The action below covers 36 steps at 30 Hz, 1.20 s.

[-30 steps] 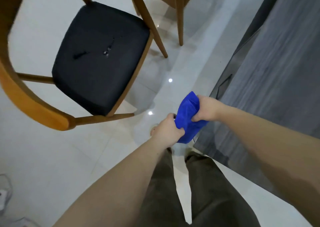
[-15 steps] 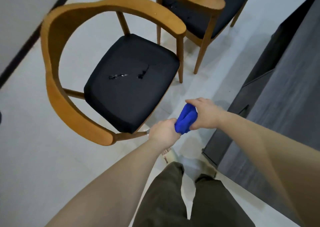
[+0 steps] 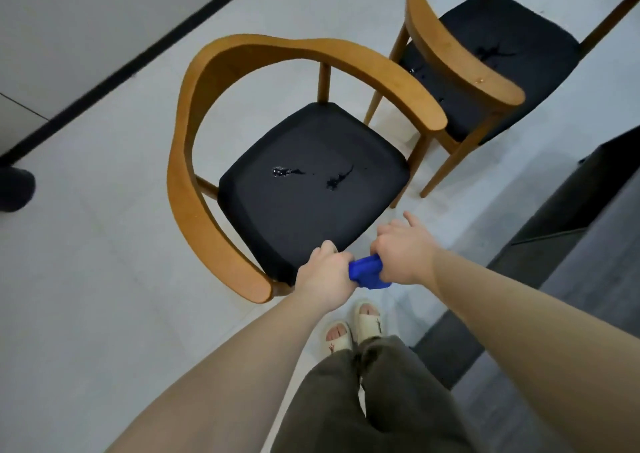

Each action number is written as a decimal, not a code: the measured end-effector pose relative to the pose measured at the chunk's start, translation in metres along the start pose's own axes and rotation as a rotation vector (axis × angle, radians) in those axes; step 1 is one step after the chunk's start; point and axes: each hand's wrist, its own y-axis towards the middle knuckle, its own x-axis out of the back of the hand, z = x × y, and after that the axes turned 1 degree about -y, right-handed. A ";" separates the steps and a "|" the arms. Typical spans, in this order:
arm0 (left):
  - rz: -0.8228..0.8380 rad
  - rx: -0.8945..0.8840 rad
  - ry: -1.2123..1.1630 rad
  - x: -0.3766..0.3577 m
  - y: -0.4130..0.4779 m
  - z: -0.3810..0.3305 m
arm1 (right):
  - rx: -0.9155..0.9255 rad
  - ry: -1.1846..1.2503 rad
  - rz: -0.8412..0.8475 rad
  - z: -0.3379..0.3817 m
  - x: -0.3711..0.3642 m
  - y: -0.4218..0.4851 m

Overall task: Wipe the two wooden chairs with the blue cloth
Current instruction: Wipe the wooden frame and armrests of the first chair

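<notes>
The blue cloth (image 3: 367,274) sits between my 2 grips, squeezed into a small wad. My left grip (image 3: 323,279) is clenched round its left end. My right grip (image 3: 403,253) grasps the other end from above, with a couple of fingers sticking out forward. A second ago the cloth showed as a longer, looser fold; now it is bunched tight and only a short piece shows. My grips have also come up to the front edge of the near chair (image 3: 194,141), which was off to their left before. I judge the folding is done and the first wipe is about to start; nothing has been wiped yet.

Just ahead of my grips lies the black seat (image 3: 311,210), not quite touching the cloth as far as I can tell. No real container shows here; the seat is the nearest thing to one, and it carries 2 glossy wet-looking splashes (image 3: 287,172) near its middle. Ahead and to the right of my right grip stands the second chair (image 3: 450,47), its dark seat marked with a similar splash (image 3: 491,53). Under my grips is the pale tiled floor (image 3: 86,245).
</notes>
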 end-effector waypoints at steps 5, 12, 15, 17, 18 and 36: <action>0.028 0.058 -0.060 0.020 0.000 0.005 | 0.099 -0.045 -0.037 -0.004 0.016 0.017; 0.012 0.238 -0.167 0.040 0.020 -0.002 | 0.126 -0.001 0.111 -0.023 0.049 0.056; -0.014 0.336 -0.244 0.037 0.034 -0.004 | 0.215 -0.025 0.129 -0.036 0.049 0.085; -0.028 0.410 -0.317 0.030 0.045 -0.005 | 0.288 -0.010 0.139 -0.045 0.047 0.103; -0.022 0.440 -0.340 0.025 0.051 -0.007 | 0.318 -0.006 0.164 -0.050 0.046 0.109; -0.011 0.465 -0.539 -0.015 0.158 0.036 | 0.333 0.035 0.269 -0.094 -0.002 0.233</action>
